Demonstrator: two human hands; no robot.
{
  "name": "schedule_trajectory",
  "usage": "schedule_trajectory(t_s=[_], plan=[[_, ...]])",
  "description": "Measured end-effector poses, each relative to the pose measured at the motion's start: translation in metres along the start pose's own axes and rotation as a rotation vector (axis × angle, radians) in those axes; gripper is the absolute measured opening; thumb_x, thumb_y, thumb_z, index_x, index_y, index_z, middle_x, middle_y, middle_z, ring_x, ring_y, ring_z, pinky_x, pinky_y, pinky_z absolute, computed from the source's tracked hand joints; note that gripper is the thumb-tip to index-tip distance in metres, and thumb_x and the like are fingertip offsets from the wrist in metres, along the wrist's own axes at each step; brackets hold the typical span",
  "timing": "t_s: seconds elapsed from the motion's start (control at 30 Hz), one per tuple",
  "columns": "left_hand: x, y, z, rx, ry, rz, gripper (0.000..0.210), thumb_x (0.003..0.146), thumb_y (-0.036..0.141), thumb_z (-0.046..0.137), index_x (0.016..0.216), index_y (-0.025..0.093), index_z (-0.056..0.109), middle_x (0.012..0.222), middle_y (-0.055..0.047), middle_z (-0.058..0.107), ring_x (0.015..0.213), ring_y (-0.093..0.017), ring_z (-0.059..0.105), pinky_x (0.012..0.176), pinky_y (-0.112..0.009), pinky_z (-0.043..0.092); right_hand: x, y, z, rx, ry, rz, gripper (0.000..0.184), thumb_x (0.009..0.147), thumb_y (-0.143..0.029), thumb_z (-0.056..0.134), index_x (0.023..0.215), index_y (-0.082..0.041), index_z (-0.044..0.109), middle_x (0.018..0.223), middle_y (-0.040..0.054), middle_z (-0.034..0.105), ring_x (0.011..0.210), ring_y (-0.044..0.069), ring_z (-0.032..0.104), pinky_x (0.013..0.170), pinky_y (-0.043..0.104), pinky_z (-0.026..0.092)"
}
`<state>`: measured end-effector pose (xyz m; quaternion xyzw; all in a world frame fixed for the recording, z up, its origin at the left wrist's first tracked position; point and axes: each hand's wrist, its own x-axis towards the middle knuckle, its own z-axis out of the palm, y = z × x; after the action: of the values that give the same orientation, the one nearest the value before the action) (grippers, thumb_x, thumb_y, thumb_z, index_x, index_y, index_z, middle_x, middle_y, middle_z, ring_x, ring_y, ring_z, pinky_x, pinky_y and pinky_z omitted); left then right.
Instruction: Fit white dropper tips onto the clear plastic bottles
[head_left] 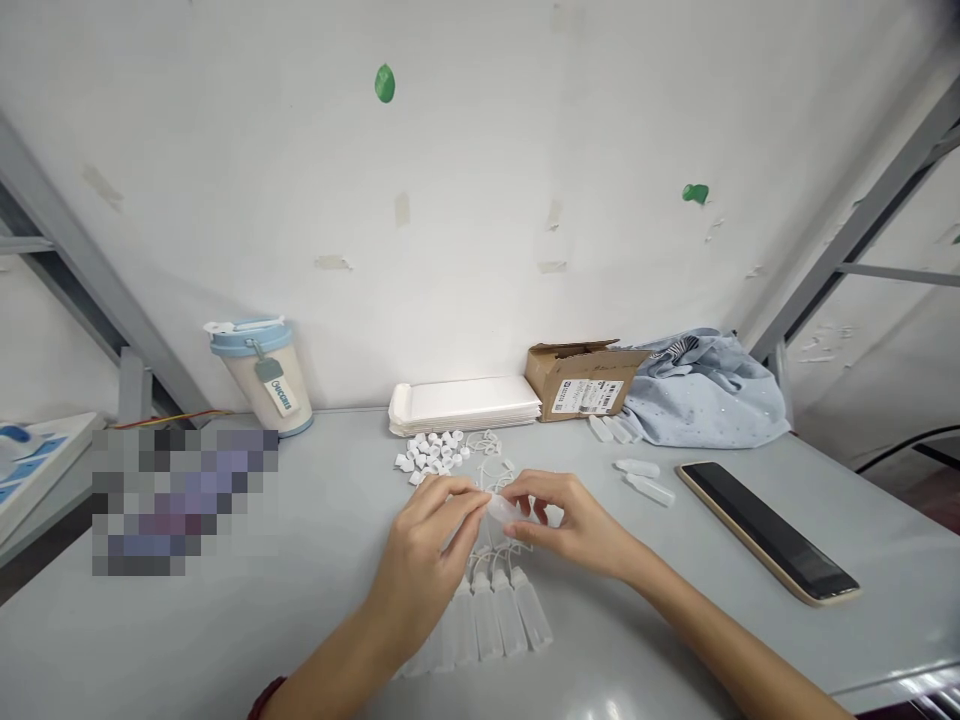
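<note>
The right grip [566,512] holds a translucent bottle [504,510] over the counter [315,560], beyond a row of bottles [495,618] lying toward the front edge. The left grip [435,530] pinches its tip; any cap there is hidden from me. Uneven finger pressure could slip the bottle; a dropped wrist could scatter the row.

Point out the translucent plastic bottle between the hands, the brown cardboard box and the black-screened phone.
Translucent plastic bottle [503,509]: head view, on its body.
Brown cardboard box [576,374]: head view, front wall.
Black-screened phone [766,530]: head view, middle of screen.
</note>
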<state>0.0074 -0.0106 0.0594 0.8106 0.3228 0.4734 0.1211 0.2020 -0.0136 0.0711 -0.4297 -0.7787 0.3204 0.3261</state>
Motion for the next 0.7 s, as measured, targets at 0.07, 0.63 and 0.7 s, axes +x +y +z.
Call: schedule_trajectory(t_s=[0.07, 0.63, 0.7], plan=[[-0.001, 0.000, 0.001, -0.003, 0.007, 0.001, 0.025, 0.085, 0.006, 0.048, 0.098, 0.021, 0.064, 0.091, -0.005, 0.061, 0.083, -0.016, 0.057, 0.069, -0.029, 0.049, -0.001, 0.003, 0.003, 0.034, 0.037, 0.005, 0.027, 0.080, -0.027, 0.062, 0.106, -0.020, 0.061, 0.082, 0.0012, 0.059, 0.069, 0.012, 0.052, 0.061, 0.023, 0.043], [-0.010, 0.009, 0.009, 0.083, -0.131, 0.074, 0.039, 0.086, 0.004, 0.043, 0.119, 0.021, 0.051, 0.128, -0.010, 0.046, 0.113, -0.024, 0.044, 0.088, -0.040, 0.047, -0.002, 0.004, 0.006, 0.334, 0.107, 0.056, 0.031, 0.086, -0.030, 0.056, 0.116, -0.024, 0.054, 0.087, 0.0014, 0.060, 0.077, 0.013, 0.054, 0.064, 0.024, 0.045], [-0.010, 0.009, 0.008, 0.087, -0.128, 0.124, 0.041, 0.085, 0.003, 0.043, 0.121, 0.021, 0.049, 0.126, -0.010, 0.048, 0.113, -0.023, 0.044, 0.091, -0.041, 0.045, -0.001, 0.004, 0.007, 0.411, 0.086, 0.070, 0.030, 0.087, -0.031, 0.054, 0.116, -0.024, 0.054, 0.089, 0.0017, 0.061, 0.074, 0.012, 0.054, 0.063, 0.024, 0.045]])
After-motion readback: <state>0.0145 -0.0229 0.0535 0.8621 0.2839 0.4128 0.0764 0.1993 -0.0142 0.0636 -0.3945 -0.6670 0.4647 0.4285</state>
